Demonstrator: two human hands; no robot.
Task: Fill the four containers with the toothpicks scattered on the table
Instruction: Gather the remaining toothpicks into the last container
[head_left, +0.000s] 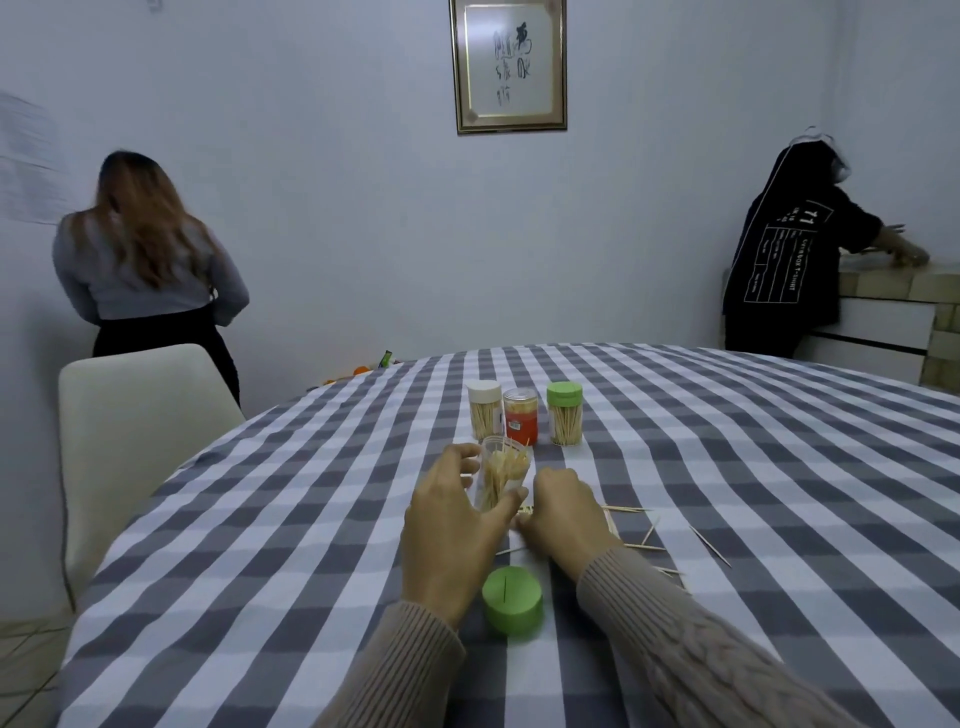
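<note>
Single head-worn wide-angle view, facing forward and down, close over checked table, far wall beyond

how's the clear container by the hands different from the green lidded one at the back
The clear container is open, with no lid on; the green-lidded container is capped. The left hand grips the clear container, while the green-lidded one stands untouched in the back row. Toothpicks in the clear container splay unevenly past its rim; those in the green-lidded one stand packed and upright. Both are clear-walled cylinders holding toothpicks on the checked tablecloth.
</note>
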